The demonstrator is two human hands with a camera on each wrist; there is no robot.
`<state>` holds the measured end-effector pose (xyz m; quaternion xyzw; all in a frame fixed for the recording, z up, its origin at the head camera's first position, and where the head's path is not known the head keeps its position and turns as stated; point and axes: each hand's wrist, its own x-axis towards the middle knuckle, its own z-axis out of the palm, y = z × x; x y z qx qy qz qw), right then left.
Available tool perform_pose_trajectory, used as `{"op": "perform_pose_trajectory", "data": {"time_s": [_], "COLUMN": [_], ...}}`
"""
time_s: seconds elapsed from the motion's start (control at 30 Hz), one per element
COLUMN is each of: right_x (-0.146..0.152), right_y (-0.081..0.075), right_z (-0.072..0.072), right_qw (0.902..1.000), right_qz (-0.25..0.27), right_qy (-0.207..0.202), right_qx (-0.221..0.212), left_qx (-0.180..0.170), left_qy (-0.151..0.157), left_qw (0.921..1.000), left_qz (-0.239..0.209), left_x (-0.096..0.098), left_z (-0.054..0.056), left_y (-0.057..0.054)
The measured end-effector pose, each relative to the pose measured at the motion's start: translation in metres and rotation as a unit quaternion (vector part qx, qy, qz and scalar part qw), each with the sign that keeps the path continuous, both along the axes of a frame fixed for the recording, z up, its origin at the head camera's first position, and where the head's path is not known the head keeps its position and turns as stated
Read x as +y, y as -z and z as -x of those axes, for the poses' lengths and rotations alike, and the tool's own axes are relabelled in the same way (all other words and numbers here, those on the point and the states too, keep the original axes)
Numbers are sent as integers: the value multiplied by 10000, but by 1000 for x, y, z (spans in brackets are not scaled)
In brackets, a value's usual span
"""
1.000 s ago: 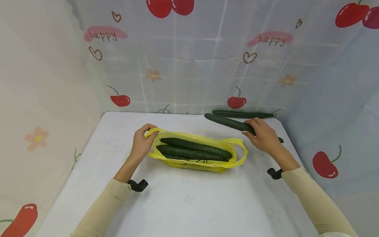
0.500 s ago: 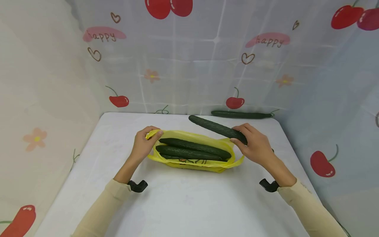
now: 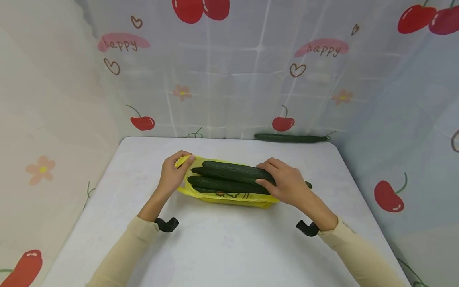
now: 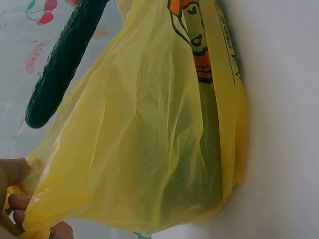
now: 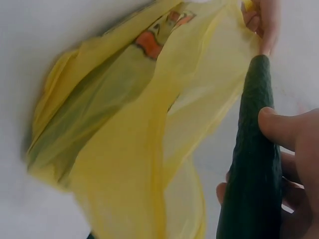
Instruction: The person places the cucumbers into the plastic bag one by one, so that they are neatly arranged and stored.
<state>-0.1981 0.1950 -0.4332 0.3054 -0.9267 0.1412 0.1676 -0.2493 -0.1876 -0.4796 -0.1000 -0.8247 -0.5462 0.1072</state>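
A yellow plastic bag [image 3: 233,201] lies on its side on the white table, its mouth open and several cucumbers [image 3: 222,185] inside. My left hand [image 3: 173,172] pinches the bag's left handle between thumb and fingers, seen also at the lower left of the left wrist view. My right hand [image 3: 287,184] grips another cucumber [image 3: 233,170] around its middle, thumb on the near side. In the head view that cucumber overlaps the bag's opening, above the ones inside. The right wrist view shows its tip [image 5: 260,67] pointing towards my left hand. My right hand hides the bag's right handle in the head view.
One more cucumber [image 3: 290,138] lies along the table's back edge, close to the printed curtain [image 3: 229,107]. Curtains also hang at the left and right sides. The white tabletop [image 3: 222,247] stretches in front of the bag.
My right hand has carried its cucumber leftward and down, from right of the bag to over its mouth. My left hand keeps its hold on the handle with little movement.
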Motion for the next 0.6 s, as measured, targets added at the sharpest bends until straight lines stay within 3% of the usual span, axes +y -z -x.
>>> {"op": "perform_pose_trajectory", "data": {"time_s": [0.33, 0.6], "right_x": [-49, -69], "right_y": [18, 30], "right_z": [8, 12], "right_qw": [9979, 9948], "right_qz": [-414, -153], "right_qy": [100, 81], "right_qx": [-495, -1008], "left_qx": [78, 193], "left_qy": [-116, -209], "left_qw": [9999, 9995], "left_qz": [-89, -169], "left_x": [0, 0], "left_z": [1, 3], "left_y": [-2, -2]}}
